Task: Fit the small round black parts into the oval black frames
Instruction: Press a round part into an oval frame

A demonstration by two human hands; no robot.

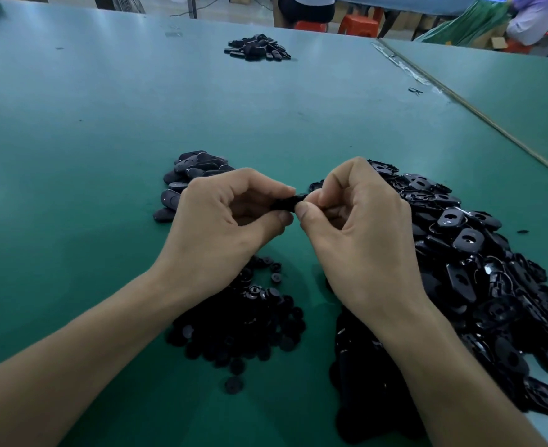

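1. Pinching one black piece [287, 201] between them, the left hand [230, 217] and the right hand [356, 227] meet in the head view above the middle of the tabletop [104, 124], toward its near edge. The fingers [304, 210] of both hands are curled, with thumb and forefinger tips clamped on the piece from opposite ends.
2. The fingertips cover most of the piece. I cannot tell whether it is a bare frame or one with a round part already seated.
3. Its long axis appears to run from hand to hand, roughly parallel to the near edge. It lies directly between the two sets of fingertips, so neither hand is nearer. I judge that the coming move is a squeeze or twist across that axis, with one hand bracing while the other presses.
4. The round parts [250, 324] lie in a loose pile under the left wrist, toward the near edge, so the left hand is nearer them. One has strayed closer to that edge.
5. The oval frames [479, 269] form a large heap under and beside the right hand, spreading toward the right edge and the near right corner. The right hand is nearer these.
6. Just beyond the left hand sits a small stack of closed ovals [195, 175], probably finished ones. A second dark pile [258, 48] lies well apart, near the far edge.
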